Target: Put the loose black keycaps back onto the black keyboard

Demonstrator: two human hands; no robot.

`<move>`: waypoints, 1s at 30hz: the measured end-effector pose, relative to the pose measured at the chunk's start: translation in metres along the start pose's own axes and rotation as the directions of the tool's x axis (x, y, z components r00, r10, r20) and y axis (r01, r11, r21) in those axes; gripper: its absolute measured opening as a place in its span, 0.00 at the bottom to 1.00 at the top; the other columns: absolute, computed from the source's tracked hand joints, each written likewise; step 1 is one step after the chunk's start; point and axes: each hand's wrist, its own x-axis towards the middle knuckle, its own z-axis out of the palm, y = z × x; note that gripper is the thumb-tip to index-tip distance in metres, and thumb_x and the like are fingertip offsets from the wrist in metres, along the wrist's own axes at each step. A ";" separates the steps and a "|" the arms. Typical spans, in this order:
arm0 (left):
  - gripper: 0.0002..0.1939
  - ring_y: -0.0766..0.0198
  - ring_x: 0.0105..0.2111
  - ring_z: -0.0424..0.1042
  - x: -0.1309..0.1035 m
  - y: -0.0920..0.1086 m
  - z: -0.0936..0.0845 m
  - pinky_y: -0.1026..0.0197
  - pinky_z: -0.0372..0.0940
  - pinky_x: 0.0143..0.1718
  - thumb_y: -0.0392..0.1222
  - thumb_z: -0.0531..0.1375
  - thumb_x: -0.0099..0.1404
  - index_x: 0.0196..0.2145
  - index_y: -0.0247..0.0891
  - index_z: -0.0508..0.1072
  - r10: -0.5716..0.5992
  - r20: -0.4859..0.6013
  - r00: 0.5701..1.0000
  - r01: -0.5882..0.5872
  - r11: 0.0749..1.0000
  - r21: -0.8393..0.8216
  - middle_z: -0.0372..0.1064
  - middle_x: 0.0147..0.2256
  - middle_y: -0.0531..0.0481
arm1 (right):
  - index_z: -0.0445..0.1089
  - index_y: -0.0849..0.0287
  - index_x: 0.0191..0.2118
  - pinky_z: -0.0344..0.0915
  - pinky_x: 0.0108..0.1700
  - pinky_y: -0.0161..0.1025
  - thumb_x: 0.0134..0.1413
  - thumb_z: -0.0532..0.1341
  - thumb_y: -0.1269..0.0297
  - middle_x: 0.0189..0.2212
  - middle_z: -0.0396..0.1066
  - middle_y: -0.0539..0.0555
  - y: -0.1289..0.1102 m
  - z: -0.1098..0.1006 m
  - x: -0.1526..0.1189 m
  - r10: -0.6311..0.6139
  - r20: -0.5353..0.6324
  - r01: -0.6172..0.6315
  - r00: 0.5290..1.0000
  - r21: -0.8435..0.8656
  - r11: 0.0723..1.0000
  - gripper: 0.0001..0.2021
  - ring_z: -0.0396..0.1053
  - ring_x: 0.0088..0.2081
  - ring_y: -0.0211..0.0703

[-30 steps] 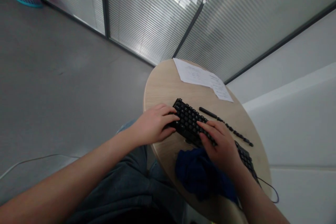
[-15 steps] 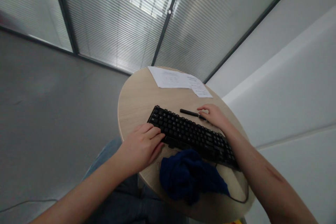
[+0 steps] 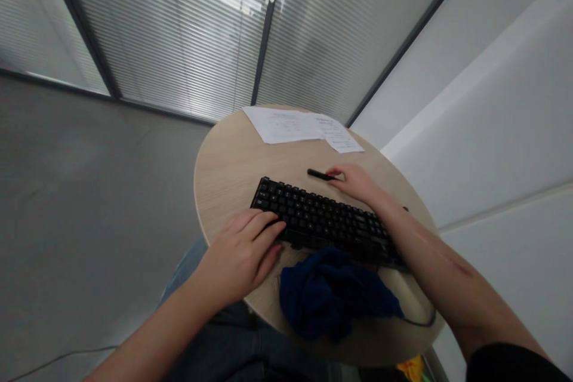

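A black keyboard [image 3: 322,219] lies slantwise on a round wooden table [image 3: 224,158]. My left hand [image 3: 244,248] rests at its near left corner, fingers laid over the keys and the thumb apart from them, off the keys. Beyond the keyboard, my right hand [image 3: 351,180] pinches the right part of a slim black pen-like stick [image 3: 319,175] between thumb and fingers. The stick's left end sticks out; its right end is hidden by the hand. My right forearm passes over the keyboard's right end. A crumpled dark blue cloth [image 3: 331,295] sits in front of the keyboard.
Printed paper sheets [image 3: 286,125] lie at the table's far edge. A cable [image 3: 418,323] curves out by the cloth near the right edge. A blind-covered glass partition [image 3: 179,30] stands behind, and a white wall [image 3: 505,131] at the right. Something yellow [image 3: 412,367] shows below the table.
My right hand has shifted left along the black stick and now covers more of it. The left hand stays at the keyboard corner, its thumb further out. The view has turned slightly.
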 end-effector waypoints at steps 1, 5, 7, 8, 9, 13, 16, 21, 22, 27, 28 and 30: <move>0.16 0.49 0.49 0.72 0.001 0.000 -0.001 0.43 0.71 0.52 0.39 0.57 0.71 0.53 0.33 0.75 0.006 -0.004 1.000 -0.006 1.000 -0.008 0.75 0.49 0.38 | 0.78 0.56 0.49 0.69 0.53 0.42 0.59 0.66 0.63 0.45 0.78 0.54 -0.003 -0.006 -0.009 0.002 -0.073 0.000 0.997 0.024 1.000 0.13 0.75 0.47 0.45; 0.12 0.51 0.48 0.73 0.006 0.006 -0.010 0.45 0.72 0.51 0.37 0.59 0.70 0.49 0.35 0.77 0.089 -0.042 0.995 -0.092 0.994 -0.058 0.77 0.47 0.41 | 0.78 0.56 0.48 0.71 0.49 0.42 0.59 0.67 0.59 0.41 0.79 0.53 -0.020 -0.030 -0.064 -0.012 -0.309 0.051 0.951 0.119 0.992 0.13 0.76 0.43 0.44; 0.11 0.54 0.46 0.74 0.012 0.017 -0.015 0.49 0.73 0.50 0.36 0.59 0.70 0.48 0.36 0.77 0.126 -0.033 0.991 -0.129 0.982 -0.139 0.78 0.45 0.43 | 0.78 0.57 0.47 0.72 0.47 0.41 0.60 0.66 0.58 0.41 0.79 0.54 -0.028 -0.037 -0.094 0.005 -0.373 0.050 0.928 0.139 0.989 0.12 0.76 0.41 0.43; 0.11 0.55 0.45 0.75 0.016 0.024 -0.017 0.50 0.73 0.50 0.37 0.58 0.71 0.48 0.36 0.77 0.139 -0.011 0.990 -0.139 0.970 -0.199 0.78 0.45 0.43 | 0.79 0.57 0.46 0.72 0.46 0.41 0.60 0.66 0.58 0.40 0.79 0.54 -0.032 -0.038 -0.108 0.021 -0.396 0.041 0.918 0.147 0.988 0.12 0.76 0.40 0.43; 0.12 0.56 0.45 0.75 0.020 0.033 -0.018 0.51 0.74 0.49 0.38 0.58 0.71 0.49 0.36 0.77 0.150 0.027 0.988 -0.138 0.955 -0.263 0.78 0.45 0.43 | 0.79 0.56 0.46 0.72 0.44 0.40 0.60 0.66 0.58 0.39 0.79 0.54 -0.035 -0.038 -0.120 0.036 -0.416 0.032 0.909 0.155 0.987 0.12 0.76 0.38 0.42; 0.22 0.47 0.54 0.73 0.032 0.066 -0.007 0.43 0.74 0.53 0.49 0.63 0.68 0.56 0.36 0.74 0.183 0.231 0.956 -0.087 0.925 -0.371 0.74 0.55 0.38 | 0.79 0.55 0.48 0.72 0.41 0.38 0.62 0.65 0.57 0.39 0.79 0.53 -0.043 -0.026 -0.147 0.088 -0.485 0.011 0.870 0.199 0.980 0.12 0.75 0.36 0.40; 0.32 0.40 0.57 0.70 0.035 0.083 0.009 0.37 0.72 0.54 0.51 0.68 0.62 0.59 0.34 0.71 0.195 0.341 0.920 -0.059 0.927 -0.371 0.70 0.59 0.34 | 0.79 0.55 0.47 0.73 0.43 0.39 0.62 0.64 0.58 0.40 0.79 0.53 -0.046 -0.014 -0.150 0.131 -0.546 0.009 0.828 0.247 0.969 0.11 0.75 0.37 0.39; 0.22 0.47 0.47 0.75 0.032 0.089 0.019 0.43 0.75 0.48 0.43 0.65 0.64 0.55 0.38 0.73 0.207 0.386 0.899 -0.031 0.909 -0.415 0.75 0.50 0.41 | 0.78 0.56 0.46 0.74 0.41 0.36 0.63 0.64 0.60 0.39 0.78 0.52 -0.051 0.002 -0.149 0.148 -0.560 0.063 0.815 0.340 0.938 0.10 0.75 0.36 0.38; 0.20 0.49 0.46 0.75 0.031 0.089 0.019 0.44 0.74 0.47 0.42 0.64 0.65 0.54 0.39 0.74 0.216 0.381 0.899 -0.039 0.906 -0.421 0.76 0.48 0.42 | 0.78 0.56 0.46 0.74 0.42 0.37 0.63 0.64 0.60 0.40 0.79 0.53 -0.052 0.005 -0.149 0.123 -0.552 0.095 0.824 0.350 0.932 0.10 0.76 0.38 0.39; 0.17 0.50 0.46 0.73 0.031 0.088 0.016 0.45 0.72 0.48 0.45 0.61 0.69 0.53 0.40 0.74 0.220 0.361 0.906 -0.064 0.915 -0.398 0.75 0.48 0.43 | 0.78 0.56 0.46 0.75 0.47 0.35 0.63 0.65 0.63 0.41 0.78 0.52 -0.061 0.015 -0.150 -0.007 -0.542 0.242 0.840 0.364 0.899 0.08 0.77 0.42 0.38; 0.17 0.50 0.47 0.73 0.031 0.089 0.015 0.45 0.72 0.49 0.46 0.61 0.69 0.53 0.40 0.74 0.220 0.345 0.912 -0.074 0.917 -0.391 0.75 0.49 0.43 | 0.78 0.56 0.45 0.75 0.46 0.35 0.63 0.65 0.63 0.40 0.78 0.52 -0.064 0.016 -0.150 -0.033 -0.540 0.263 0.841 0.354 0.897 0.08 0.77 0.42 0.38; 0.17 0.51 0.48 0.73 0.031 0.090 0.011 0.45 0.71 0.51 0.51 0.60 0.71 0.51 0.39 0.75 0.224 0.280 0.934 -0.107 0.920 -0.378 0.76 0.49 0.43 | 0.78 0.56 0.44 0.74 0.46 0.35 0.64 0.64 0.63 0.39 0.78 0.52 -0.069 0.019 -0.149 -0.095 -0.528 0.303 0.844 0.324 0.896 0.07 0.76 0.41 0.38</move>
